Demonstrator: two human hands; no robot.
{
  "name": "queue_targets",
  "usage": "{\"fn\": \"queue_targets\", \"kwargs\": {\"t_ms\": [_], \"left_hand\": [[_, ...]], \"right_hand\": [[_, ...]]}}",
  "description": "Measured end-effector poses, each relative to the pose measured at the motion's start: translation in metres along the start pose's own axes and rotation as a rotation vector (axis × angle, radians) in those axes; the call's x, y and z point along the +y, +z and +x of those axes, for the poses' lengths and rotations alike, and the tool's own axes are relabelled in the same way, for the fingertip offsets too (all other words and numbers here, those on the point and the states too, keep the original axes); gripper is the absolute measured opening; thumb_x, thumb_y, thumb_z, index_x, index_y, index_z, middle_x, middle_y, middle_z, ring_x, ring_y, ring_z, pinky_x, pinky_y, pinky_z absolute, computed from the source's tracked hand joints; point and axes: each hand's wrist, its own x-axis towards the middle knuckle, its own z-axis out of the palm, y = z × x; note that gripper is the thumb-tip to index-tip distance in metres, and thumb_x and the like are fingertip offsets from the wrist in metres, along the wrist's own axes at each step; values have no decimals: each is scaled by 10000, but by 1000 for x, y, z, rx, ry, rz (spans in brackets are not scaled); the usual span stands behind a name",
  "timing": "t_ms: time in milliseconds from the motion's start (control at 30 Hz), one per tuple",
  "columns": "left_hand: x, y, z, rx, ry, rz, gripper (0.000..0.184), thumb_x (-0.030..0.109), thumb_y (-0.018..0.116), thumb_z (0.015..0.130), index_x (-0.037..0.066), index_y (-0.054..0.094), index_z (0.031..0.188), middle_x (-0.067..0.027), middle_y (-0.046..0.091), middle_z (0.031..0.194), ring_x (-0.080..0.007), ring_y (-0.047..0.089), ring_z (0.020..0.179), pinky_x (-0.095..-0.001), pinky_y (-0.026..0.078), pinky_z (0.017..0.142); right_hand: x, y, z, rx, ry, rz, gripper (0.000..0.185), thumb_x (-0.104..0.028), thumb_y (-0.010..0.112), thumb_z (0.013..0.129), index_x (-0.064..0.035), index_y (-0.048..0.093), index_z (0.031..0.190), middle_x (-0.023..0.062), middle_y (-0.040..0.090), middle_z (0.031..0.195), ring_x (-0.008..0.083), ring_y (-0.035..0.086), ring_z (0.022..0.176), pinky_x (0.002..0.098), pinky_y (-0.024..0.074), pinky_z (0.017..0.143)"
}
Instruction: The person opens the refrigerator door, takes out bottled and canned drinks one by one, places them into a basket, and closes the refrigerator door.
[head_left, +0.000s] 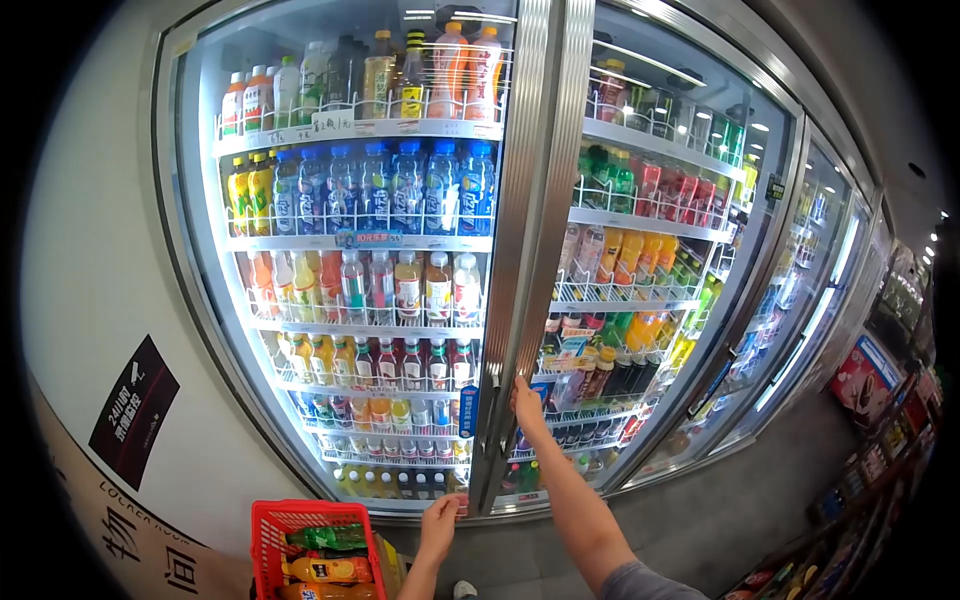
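Note:
My right hand (524,402) is closed at the handle of the right glass door (625,255), its arm reaching up from the lower right. Low down by the bottom corner of the left glass door (365,240), my left hand (438,522) has its fingers pressed together; a small reddish thing shows at their tips, too small to name. Both doors are shut, with shelves of bottles behind them. To the left of my left hand is a red basket (262,548), holding a green bottle (330,537) and orange bottles (328,570).
More glass-door coolers (800,290) run off to the right. A shelf of packaged goods (860,480) stands at the lower right, across the grey floor (690,520). On the left wall is a dark sign (135,412). A shoe (464,589) shows at the bottom edge.

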Motion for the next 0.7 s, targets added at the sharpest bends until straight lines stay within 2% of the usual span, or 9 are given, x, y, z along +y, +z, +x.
{"fn": "queue_targets", "kwargs": {"t_ms": [33,100,300,400,533,567,600,700], "left_hand": [[0,-1,-1,3,2,11,246,155,485,1014,18,667,1107,-46,689,1029,-116,635,863,-243,483,756],[1,-1,-2,15,-10,26,242,158,488,1016,25,667,1108,-47,689,1032,-120,637,859,-241,484,752],[8,9,-1,34,-1,51,237,161,492,1015,34,666,1114,-48,689,1032,-121,637,856,-241,481,742],[16,26,6,26,-18,7,243,184,495,1016,32,679,1065,-8,679,970,-95,607,849,-240,456,748],[14,53,24,-46,23,13,217,170,519,1008,36,678,1069,-13,671,956,-87,606,823,-231,465,734],[13,63,26,-63,50,-16,197,146,536,998,36,664,1100,-19,661,977,-94,612,810,-232,471,724],[14,74,26,-53,36,-7,229,116,528,995,38,612,1193,-39,633,1073,-108,611,827,-245,475,729],[13,109,18,-27,95,23,318,127,548,982,90,524,1297,-21,593,1070,-109,610,833,-241,471,704]], "right_hand": [[-2,1,-2,-2,1,11,516,-483,482,991,-89,525,660,-22,473,600,81,435,550,252,333,518],[-7,2,-7,10,15,-15,436,-424,510,996,-160,437,657,-64,363,598,69,373,531,244,300,505],[-2,-12,-34,1,-41,-51,445,-432,523,996,-139,466,665,-67,386,610,52,373,540,239,291,504],[2,-29,-67,-4,-63,-71,458,-436,526,995,-124,474,664,-69,394,612,48,368,536,239,285,500],[-7,-55,-124,29,-98,-175,470,-454,529,989,-112,520,667,-56,451,610,39,413,552,230,310,502],[-11,-63,-138,25,-102,-184,474,-455,529,989,-111,520,662,-59,450,608,36,411,552,230,308,499],[-12,-71,-151,19,-107,-193,477,-455,528,988,-111,519,658,-62,449,606,32,408,552,230,306,495],[-32,-95,-201,57,-93,-236,500,-426,530,992,-73,534,638,-52,464,589,44,420,550,243,330,499]]}}
